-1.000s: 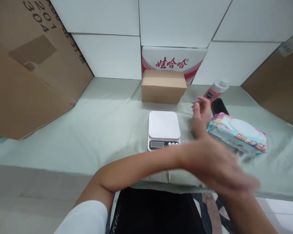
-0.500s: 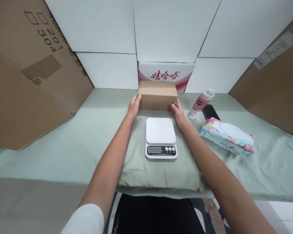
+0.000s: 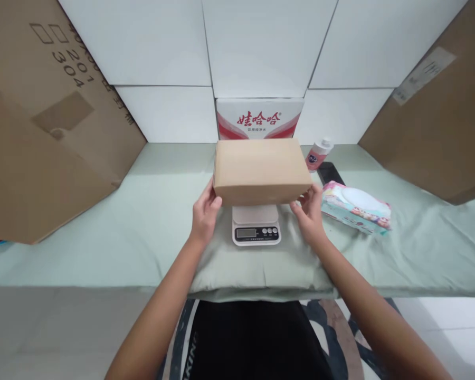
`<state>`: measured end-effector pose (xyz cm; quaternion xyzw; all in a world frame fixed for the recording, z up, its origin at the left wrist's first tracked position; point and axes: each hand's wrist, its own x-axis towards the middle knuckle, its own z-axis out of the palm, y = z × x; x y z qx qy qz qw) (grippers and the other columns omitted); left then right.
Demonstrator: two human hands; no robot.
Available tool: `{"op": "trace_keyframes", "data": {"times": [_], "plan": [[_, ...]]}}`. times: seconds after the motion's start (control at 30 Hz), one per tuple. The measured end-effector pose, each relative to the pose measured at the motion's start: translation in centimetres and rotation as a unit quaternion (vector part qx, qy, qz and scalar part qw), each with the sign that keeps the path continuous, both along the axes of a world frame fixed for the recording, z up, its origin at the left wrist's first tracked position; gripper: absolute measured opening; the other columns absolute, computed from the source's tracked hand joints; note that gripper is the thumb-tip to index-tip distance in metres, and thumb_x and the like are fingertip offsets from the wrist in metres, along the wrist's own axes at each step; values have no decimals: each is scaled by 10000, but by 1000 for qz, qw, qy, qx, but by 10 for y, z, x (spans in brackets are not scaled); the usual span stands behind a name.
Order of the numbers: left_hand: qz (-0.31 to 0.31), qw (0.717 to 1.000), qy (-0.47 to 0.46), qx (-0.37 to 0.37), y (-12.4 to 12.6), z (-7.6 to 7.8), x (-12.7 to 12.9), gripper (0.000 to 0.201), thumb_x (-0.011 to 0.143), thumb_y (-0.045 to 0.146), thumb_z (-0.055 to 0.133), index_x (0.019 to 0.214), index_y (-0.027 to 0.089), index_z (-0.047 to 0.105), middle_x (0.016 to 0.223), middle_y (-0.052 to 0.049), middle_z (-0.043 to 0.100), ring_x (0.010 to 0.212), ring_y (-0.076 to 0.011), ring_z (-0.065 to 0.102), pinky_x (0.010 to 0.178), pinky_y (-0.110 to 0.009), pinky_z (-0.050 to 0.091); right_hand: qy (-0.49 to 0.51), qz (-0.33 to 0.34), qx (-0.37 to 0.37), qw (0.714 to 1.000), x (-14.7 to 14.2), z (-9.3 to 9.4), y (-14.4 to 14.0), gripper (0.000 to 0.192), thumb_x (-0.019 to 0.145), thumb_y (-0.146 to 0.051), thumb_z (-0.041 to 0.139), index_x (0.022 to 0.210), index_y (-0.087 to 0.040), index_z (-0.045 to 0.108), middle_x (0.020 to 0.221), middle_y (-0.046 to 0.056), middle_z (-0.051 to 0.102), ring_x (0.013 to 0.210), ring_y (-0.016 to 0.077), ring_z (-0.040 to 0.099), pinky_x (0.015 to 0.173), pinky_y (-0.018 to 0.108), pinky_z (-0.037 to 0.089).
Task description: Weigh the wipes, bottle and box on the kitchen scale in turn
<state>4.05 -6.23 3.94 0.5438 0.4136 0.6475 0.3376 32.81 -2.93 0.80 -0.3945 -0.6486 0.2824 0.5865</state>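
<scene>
pale green cloth-covered table (image 3: 103, 221) (white panel wall (image 3: 261, 47) behind)

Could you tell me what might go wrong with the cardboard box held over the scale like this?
The cardboard box is wider than the scale, so it may overhang the platform, tip, or cover the display. The left hand and right hand grip only its lower end corners, so it could slip. Swung to the right, it might knock the wipes pack or the pink bottle.
</scene>
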Motion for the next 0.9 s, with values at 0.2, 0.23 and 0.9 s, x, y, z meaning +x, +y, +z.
{"op": "trace_keyframes", "data": {"times": [0.2, 0.23, 0.9], "plan": [[-4, 1000, -18, -16, -33, -24, 7, 686, 957, 556, 681, 1557, 236, 589, 1627, -113, 583, 1561, -343, 497, 1318, -499, 409, 15, -36, 21, 999, 5, -29, -24, 576, 929, -518, 700, 1401, -362, 411, 1324, 67, 575, 1210, 257, 619, 1033, 456, 534], [-5, 1000, -18, -21, -33, -25, 8, 690, 962, 553, 676, 1565, 232, 580, 1642, -116, 565, 1563, -345, 494, 1322, -501, 405, 15, -38, 16, 999, 4, -30, -24, 578, 925, -522, 700, 1399, -358, 413, 1332, 69, 573, 1215, 259, 618, 1031, 454, 533], [220, 970, -86, -57, -16, -36, -19, 488, 940, 491, 586, 1328, 225, 716, 1538, -166, 655, 1487, -295, 590, 1180, -479, 534, 161, -207, -148, 954, 16, -12, -16, 472, 924, -436, 636, 615, -254, 329, 557, -72, 351, 537, 112, 315, 549, 301, 268]]}}
